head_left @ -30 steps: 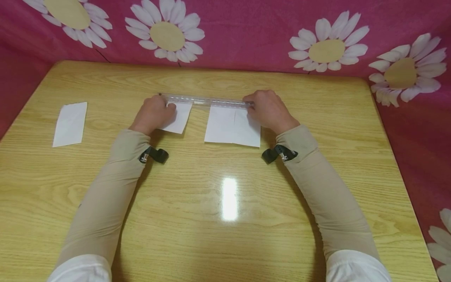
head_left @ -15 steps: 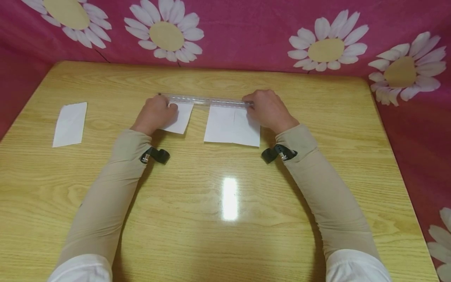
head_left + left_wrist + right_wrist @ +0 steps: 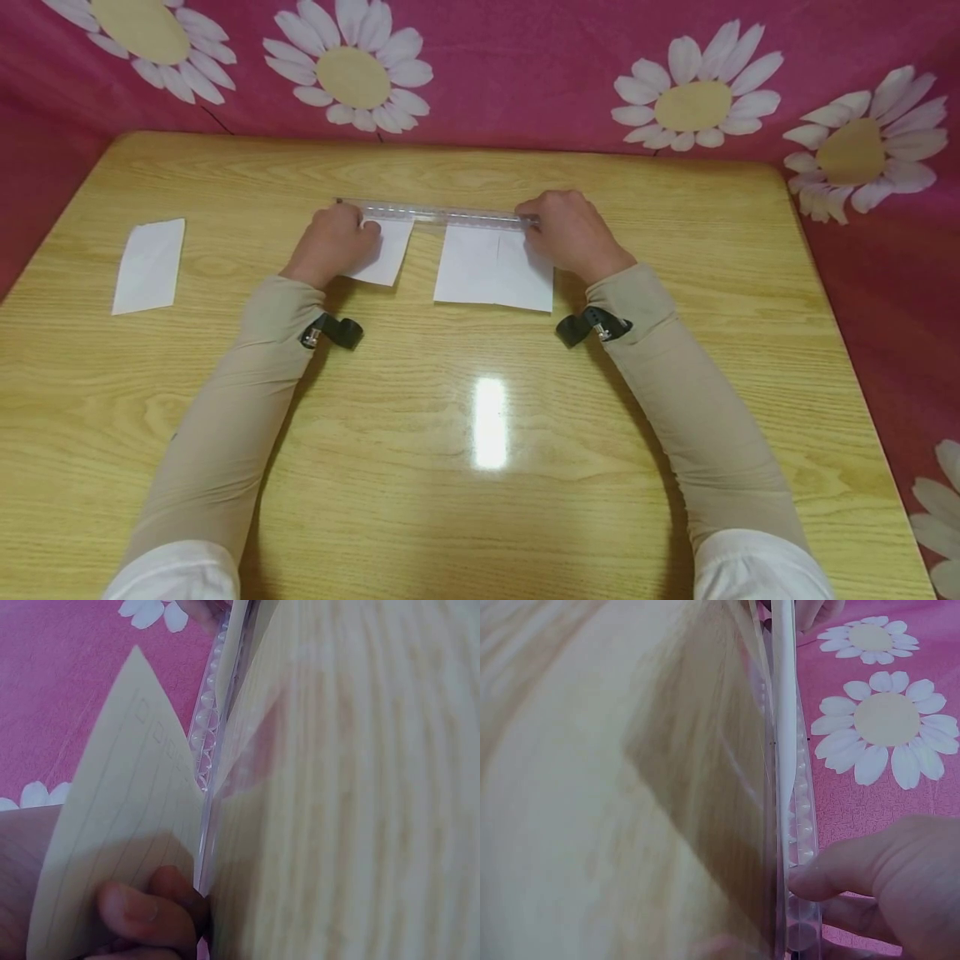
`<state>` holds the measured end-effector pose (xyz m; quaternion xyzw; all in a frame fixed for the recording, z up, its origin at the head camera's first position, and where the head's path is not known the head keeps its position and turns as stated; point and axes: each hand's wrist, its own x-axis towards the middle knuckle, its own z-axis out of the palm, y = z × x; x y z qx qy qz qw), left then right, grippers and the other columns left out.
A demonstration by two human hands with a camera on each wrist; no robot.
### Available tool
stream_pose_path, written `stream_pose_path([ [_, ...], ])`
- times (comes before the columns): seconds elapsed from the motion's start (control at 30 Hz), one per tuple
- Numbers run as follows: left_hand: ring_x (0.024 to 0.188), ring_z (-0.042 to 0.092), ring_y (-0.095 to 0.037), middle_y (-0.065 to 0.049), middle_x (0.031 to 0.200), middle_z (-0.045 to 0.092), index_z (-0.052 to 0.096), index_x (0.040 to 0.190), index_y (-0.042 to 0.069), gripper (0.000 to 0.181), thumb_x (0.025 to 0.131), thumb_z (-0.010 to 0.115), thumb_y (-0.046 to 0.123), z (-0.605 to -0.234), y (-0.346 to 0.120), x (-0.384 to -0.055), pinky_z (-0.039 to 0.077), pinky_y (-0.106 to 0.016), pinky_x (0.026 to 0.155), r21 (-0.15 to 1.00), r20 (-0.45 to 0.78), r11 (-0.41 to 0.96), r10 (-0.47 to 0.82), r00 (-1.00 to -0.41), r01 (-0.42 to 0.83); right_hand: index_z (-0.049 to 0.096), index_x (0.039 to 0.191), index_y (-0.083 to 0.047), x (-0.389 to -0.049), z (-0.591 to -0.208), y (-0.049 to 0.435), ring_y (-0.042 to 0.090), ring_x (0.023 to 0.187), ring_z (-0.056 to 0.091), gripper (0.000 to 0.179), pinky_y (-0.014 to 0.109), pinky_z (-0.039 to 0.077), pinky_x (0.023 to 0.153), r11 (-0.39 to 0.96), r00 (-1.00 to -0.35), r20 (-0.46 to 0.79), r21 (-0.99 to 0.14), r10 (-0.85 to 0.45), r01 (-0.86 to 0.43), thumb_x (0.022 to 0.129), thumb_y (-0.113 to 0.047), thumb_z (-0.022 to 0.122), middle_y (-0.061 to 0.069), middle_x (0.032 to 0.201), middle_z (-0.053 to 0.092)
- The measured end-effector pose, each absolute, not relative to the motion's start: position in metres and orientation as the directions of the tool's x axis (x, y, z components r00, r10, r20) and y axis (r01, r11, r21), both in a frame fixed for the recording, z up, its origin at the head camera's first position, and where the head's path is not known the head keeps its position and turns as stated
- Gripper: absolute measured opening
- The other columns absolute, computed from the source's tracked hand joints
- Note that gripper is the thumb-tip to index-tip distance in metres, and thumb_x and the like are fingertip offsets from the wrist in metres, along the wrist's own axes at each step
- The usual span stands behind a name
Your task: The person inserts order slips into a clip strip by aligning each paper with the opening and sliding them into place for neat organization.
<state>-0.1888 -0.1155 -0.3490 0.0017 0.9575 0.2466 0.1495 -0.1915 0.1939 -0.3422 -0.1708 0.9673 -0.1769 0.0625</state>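
Observation:
A clear plastic ruler (image 3: 431, 215) spans the gap between the two hands near the back of the table. My left hand (image 3: 330, 242) pinches its left end together with a small white paper (image 3: 390, 250). In the left wrist view that paper (image 3: 124, 795) shows faint lines and a row of little squares, its edge along the ruler (image 3: 206, 742); thumb and fingers curl over it. My right hand (image 3: 573, 233) grips the ruler's right end, thumb on the scalloped strip. Hanging below the ruler there is a wider white paper (image 3: 468, 267) with a short vertical line, partly hidden by that hand.
Another white paper (image 3: 148, 267) lies alone at the left of the wooden table (image 3: 420, 417). Behind the table hangs a pink cloth (image 3: 517, 75) with large daisies. Black wrist mounts (image 3: 341, 332) stick out from both sleeves.
My left hand and the paper in it have shifted slightly to the right along the ruler. The right hand, the ruler and the wider paper look nearly unmoved.

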Motion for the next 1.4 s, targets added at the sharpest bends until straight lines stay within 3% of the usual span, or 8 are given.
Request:
stream_pose_path([
  [0.27,0.085,0.052,-0.029,-0.016,0.095,0.054,0.057,0.101,0.001,0.034,0.103,0.037,0.028,-0.352,-0.114,-0.189,0.045,-0.039,0.076,0.473,-0.267,0.879,0.084,-0.960,-0.055,0.067,0.136,-0.008,-0.192,-0.343,0.194,0.029,0.099,0.061,0.038,0.044,0.053,0.091,0.876,-0.933,-0.054,-0.367,-0.355,-0.312,0.101,-0.006,0.054,0.020,0.133,0.069],
  [0.63,0.081,0.051,-0.028,-0.015,0.089,0.051,0.053,0.093,0.004,0.031,0.103,0.038,0.029,-0.351,-0.111,-0.188,0.044,-0.039,0.074,0.477,-0.261,0.878,0.089,-0.961,-0.048,0.068,0.135,-0.009,-0.192,-0.344,0.194,0.028,0.098,0.062,0.036,0.045,0.055,0.092,0.878,-0.933,-0.048,-0.357,-0.358,-0.318,0.101,-0.008,0.055,0.019,0.130,0.071],
  [0.87,0.084,0.053,-0.030,-0.017,0.093,0.054,0.054,0.097,0.004,0.031,0.104,0.037,0.029,-0.350,-0.108,-0.188,0.046,-0.040,0.076,0.476,-0.275,0.877,0.082,-0.958,-0.062,0.068,0.136,-0.009,-0.192,-0.343,0.194,0.028,0.098,0.061,0.036,0.044,0.054,0.092,0.879,-0.936,-0.059,-0.369,-0.348,-0.304,0.102,-0.008,0.056,0.019,0.132,0.070],
  [1.13,0.077,0.050,-0.027,-0.011,0.082,0.048,0.050,0.085,0.008,0.029,0.103,0.038,0.027,-0.351,-0.106,-0.189,0.044,-0.038,0.070,0.474,-0.254,0.880,0.094,-0.963,-0.039,0.067,0.137,-0.009,-0.192,-0.343,0.194,0.029,0.102,0.062,0.036,0.045,0.055,0.098,0.880,-0.935,-0.068,-0.370,-0.347,-0.300,0.102,-0.009,0.055,0.019,0.134,0.069],
  [1.4,0.078,0.051,-0.028,-0.013,0.085,0.051,0.052,0.087,0.007,0.029,0.103,0.038,0.027,-0.351,-0.104,-0.189,0.045,-0.039,0.071,0.480,-0.255,0.877,0.102,-0.962,-0.034,0.066,0.138,-0.009,-0.193,-0.343,0.194,0.028,0.104,0.063,0.036,0.045,0.055,0.099,0.882,-0.937,-0.073,-0.370,-0.342,-0.293,0.103,-0.012,0.056,0.018,0.136,0.068],
])
